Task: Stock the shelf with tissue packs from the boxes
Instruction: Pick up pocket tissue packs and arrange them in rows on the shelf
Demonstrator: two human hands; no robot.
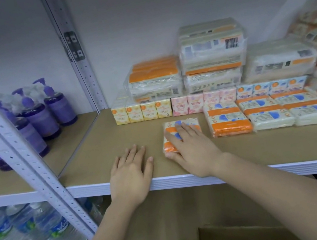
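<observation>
Brown fibreboard shelf [99, 151] with a white metal front edge, carrying stacked tissue packs along its far and right side. Right hand [192, 147] flat over an orange-and-white plastic-wrapped tissue pack with blue spots [182, 125], fingers [180, 129] spread and lying across its top, thumb against its near left corner; pressing down rather than closed around it. Pack lying flat on the shelf, just left of a row of three similar orange-banded tissue packs [270, 112], apart from them by a narrow gap. Left hand [130, 169] palm down on bare shelf board to the left of the pack, fingers loosely spread, holding nothing, wrist over the front edge. Behind, a line of small upright tissue cartons: yellow cartons [142, 112], pink cartons [204, 100], blue-and-white cartons [271, 87], with larger clear-wrapped tissue bundles [212, 55] piled on top. Left, past a perforated white metal upright [20, 144], purple pump bottles [45, 110] on the neighbouring shelf. Below, clear water bottles [24, 228]. Near right, open brown cardboard box [237, 237], contents hidden.
</observation>
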